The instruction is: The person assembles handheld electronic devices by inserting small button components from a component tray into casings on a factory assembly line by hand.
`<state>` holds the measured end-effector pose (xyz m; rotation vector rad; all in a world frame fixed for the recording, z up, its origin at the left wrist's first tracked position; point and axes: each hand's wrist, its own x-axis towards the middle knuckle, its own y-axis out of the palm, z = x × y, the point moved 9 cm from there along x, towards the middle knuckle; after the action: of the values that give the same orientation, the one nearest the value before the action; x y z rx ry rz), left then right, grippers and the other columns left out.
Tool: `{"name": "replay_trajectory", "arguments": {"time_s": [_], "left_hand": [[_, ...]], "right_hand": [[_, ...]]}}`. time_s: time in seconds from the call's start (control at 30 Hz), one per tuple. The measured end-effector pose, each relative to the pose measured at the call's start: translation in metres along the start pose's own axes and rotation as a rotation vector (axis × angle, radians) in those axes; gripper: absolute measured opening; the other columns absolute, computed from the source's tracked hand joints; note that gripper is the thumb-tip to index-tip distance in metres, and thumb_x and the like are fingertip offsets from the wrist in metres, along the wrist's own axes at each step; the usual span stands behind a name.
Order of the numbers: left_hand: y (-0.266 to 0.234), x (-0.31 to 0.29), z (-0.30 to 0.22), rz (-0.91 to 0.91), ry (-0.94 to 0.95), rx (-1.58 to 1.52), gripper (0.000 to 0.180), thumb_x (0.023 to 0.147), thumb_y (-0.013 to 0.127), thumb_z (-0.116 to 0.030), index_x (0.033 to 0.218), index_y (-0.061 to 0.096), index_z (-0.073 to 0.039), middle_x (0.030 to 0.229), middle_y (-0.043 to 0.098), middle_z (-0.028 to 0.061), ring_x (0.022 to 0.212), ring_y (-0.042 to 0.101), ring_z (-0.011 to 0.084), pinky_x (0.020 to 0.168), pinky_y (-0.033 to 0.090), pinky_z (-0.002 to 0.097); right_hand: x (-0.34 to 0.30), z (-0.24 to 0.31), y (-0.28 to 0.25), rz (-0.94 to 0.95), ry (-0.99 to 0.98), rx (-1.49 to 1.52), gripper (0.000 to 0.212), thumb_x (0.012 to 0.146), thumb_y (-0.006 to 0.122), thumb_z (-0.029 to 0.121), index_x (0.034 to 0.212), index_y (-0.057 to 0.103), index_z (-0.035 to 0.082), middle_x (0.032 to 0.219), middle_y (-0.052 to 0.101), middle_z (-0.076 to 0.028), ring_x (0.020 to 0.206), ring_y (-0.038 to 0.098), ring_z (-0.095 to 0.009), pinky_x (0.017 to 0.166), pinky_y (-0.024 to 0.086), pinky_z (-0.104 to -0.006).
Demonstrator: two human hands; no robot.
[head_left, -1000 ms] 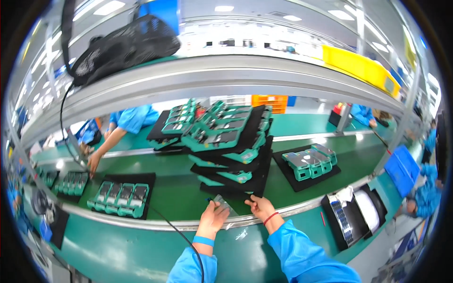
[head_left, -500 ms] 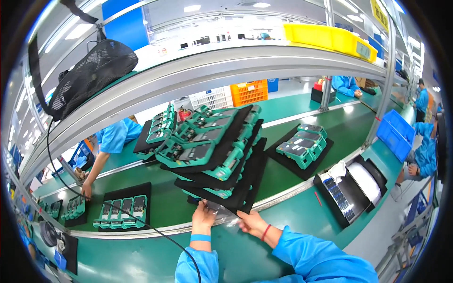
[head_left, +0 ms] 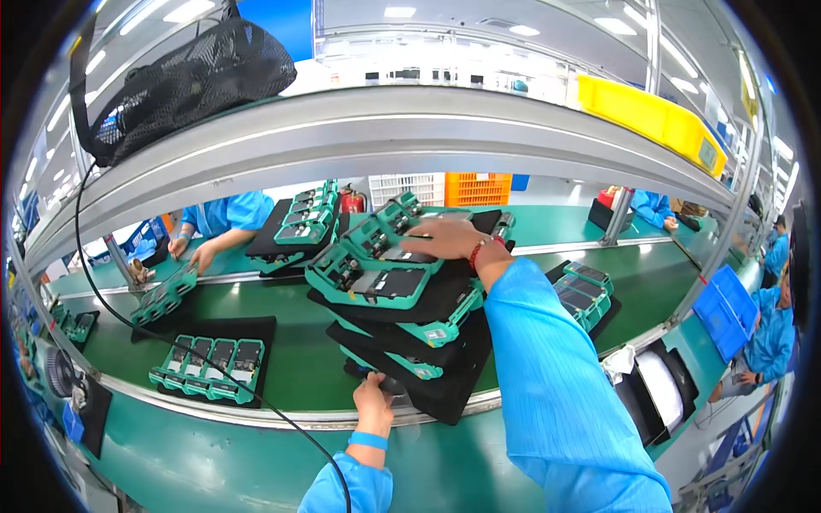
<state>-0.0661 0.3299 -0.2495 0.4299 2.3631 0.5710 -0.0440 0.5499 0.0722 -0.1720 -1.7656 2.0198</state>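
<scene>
A tilted stack of green plastic housings (head_left: 363, 286) with dark inner parts rises in front of me, black foam sheets (head_left: 457, 389) lying between its layers. My right hand (head_left: 445, 238) reaches over the top, fingers stretched out across the upper housing; its fingertips are slightly blurred. Low at the stack's front edge, my left hand (head_left: 374, 406) has its fingers closed on what looks like clear plastic film (head_left: 395, 387), partly hidden beside the foam. A dark piece sits just above those fingers; I cannot make out its kind.
More green housings (head_left: 209, 363) lie on black foam along the green conveyor (head_left: 299, 376). Across it, a co-worker's hand (head_left: 203, 256) touches another housing. A metal shelf beam (head_left: 410, 141) spans overhead, and a black cable (head_left: 282, 416) hangs before me. At right stands a blue bin (head_left: 725, 312).
My right hand has left the plastic film at the stack's base and moved up onto the top housing. My left hand stays low. A co-worker has lifted one edge of a housing at left.
</scene>
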Motion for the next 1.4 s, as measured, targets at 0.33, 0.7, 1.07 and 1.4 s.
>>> {"name": "replay_trajectory", "arguments": {"time_s": [0.33,0.7,1.07,1.4], "left_hand": [[-0.003,-0.021,-0.027,-0.011,-0.068,-0.080,0.019,0.089,0.057,-0.018,0.076,0.059,-0.004,0.064,0.051,0.0011,0.047,0.043,0.0110,0.039,0.027,0.0263],[-0.145,-0.120,-0.103,-0.075,0.016,0.040,0.019,0.091,0.056,-0.018,0.076,0.058,-0.007,0.061,0.051,-0.0009,0.049,0.046,0.0094,0.043,0.034,0.0233],[-0.341,-0.252,-0.119,-0.248,0.229,-0.228,0.021,0.094,0.051,-0.022,0.101,0.059,-0.004,0.087,0.060,0.0041,0.078,0.058,0.0174,0.068,0.049,0.0321],[-0.315,-0.317,-0.203,-0.260,0.706,1.374,0.022,0.089,0.057,-0.022,0.081,0.061,-0.001,0.072,0.058,0.0171,0.066,0.056,0.0308,0.060,0.043,0.0394]], "right_hand": [[-0.016,0.010,0.008,0.206,0.021,0.083,0.079,0.079,0.046,0.071,0.137,0.044,0.018,0.135,0.048,-0.017,0.126,0.045,-0.035,0.105,0.033,-0.0392],[-0.095,0.158,0.007,0.148,0.003,0.027,0.081,0.077,0.044,0.074,0.135,0.048,0.017,0.128,0.054,-0.017,0.119,0.050,-0.036,0.099,0.039,-0.0434],[-0.205,0.358,-0.006,0.028,-0.294,-0.129,0.066,0.089,0.044,0.056,0.128,0.050,0.004,0.116,0.058,-0.018,0.104,0.056,-0.036,0.083,0.045,-0.0480],[-0.204,0.398,-0.005,0.024,-0.685,-0.095,0.055,0.086,0.053,0.054,0.118,0.060,0.010,0.099,0.063,-0.017,0.090,0.058,-0.038,0.077,0.049,-0.0436]]}}
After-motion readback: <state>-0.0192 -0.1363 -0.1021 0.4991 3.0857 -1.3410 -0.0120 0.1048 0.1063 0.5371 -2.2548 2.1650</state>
